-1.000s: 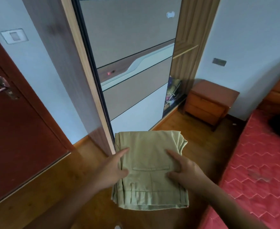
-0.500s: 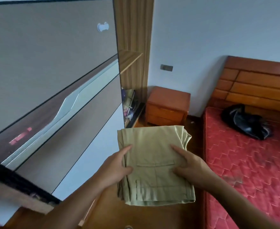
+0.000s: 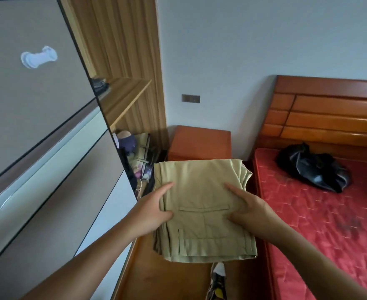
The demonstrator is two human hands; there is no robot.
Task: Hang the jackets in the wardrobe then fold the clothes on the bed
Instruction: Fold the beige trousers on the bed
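Wardrobe (image 3: 122,61): the sliding door (image 3: 37,126) covers the left part and carries a white handle (image 3: 39,57). The right-hand section stands open.

Contents of the open section: a wooden shelf (image 3: 124,94) holds one small dark item (image 3: 100,84) at its left end, partly hidden by the door edge. Below the shelf, a heap of soft goods (image 3: 135,152) sits at floor level. It includes something purple and a pale patterned bag. The individual items cannot be told apart.

Task item: a pair of khaki trousers (image 3: 202,191), folded into a flat rectangle with the back pocket uppermost. It is held in the air in front of the open section, above the wooden floor (image 3: 167,278).

Left hand (image 3: 152,215): grips the left edge of the trousers, thumb and forefinger spread on top, remaining fingers hidden beneath.

Right hand (image 3: 249,211): grips the right side the same way, thumb and forefinger on top, the rest out of sight below.

Surroundings: an orange-brown nightstand (image 3: 199,140) stands in the corner between the wardrobe and the bed (image 3: 329,224). The trousers block sight of its front. The bed has a red quilted surface and a wooden headboard (image 3: 329,113). A crumpled black garment or bag (image 3: 314,167) lies near the headboard; which it is cannot be told. A dark wall plate (image 3: 190,98) sits above the nightstand. One shoe (image 3: 218,280) shows on the floor beneath the trousers.
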